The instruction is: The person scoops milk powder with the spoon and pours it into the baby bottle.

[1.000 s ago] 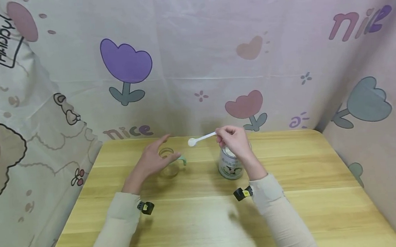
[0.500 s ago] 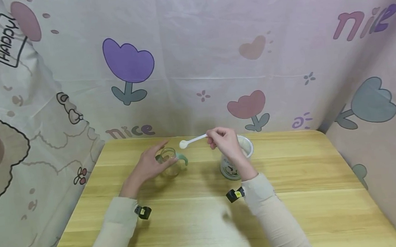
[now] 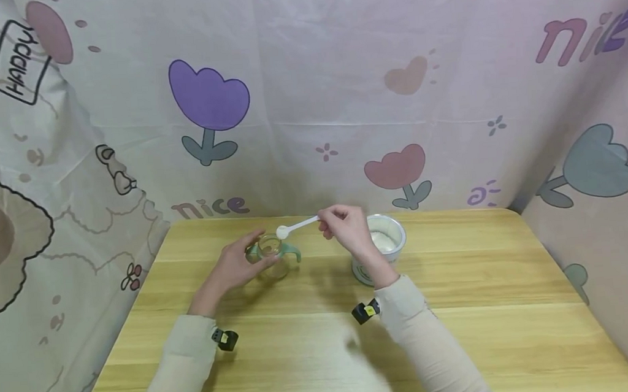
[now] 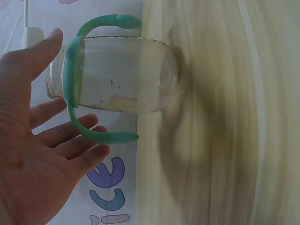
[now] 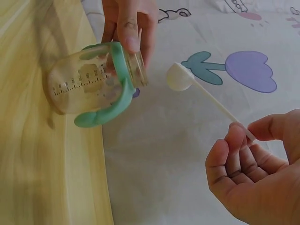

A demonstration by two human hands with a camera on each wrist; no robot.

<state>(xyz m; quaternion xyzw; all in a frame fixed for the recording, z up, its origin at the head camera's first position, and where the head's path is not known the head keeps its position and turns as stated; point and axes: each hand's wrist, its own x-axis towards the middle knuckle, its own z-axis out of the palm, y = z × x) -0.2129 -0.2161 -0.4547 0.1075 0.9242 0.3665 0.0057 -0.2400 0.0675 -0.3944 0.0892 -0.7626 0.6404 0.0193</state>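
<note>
A clear baby bottle (image 3: pixel 277 269) with green handles (image 5: pixel 104 115) and a printed scale stands uncapped on the table. My left hand (image 3: pixel 236 266) is at its neck, thumb on one side and index finger on the other. The remaining fingers (image 4: pixel 77 147) spread loosely beside a handle. Thumb and fingertips of my right hand (image 3: pixel 348 229) pinch the handle end of a white measuring scoop (image 5: pixel 213 102). White powder fills the scoop's bowl (image 5: pixel 179 77), which is held just above and to the right of the bottle's mouth in the head view.
An opened can (image 3: pixel 399 244) with white powder inside stands right of the bottle, partly hidden behind my right hand and wrist. Light wood makes up the tabletop (image 3: pixel 304 357). A printed cloth (image 3: pixel 306 98) hangs behind and at both sides.
My right hand has carried the filled scoop leftward from over the can to beside the bottle's mouth. My left hand has narrowed its spread and come in around the bottle's neck.
</note>
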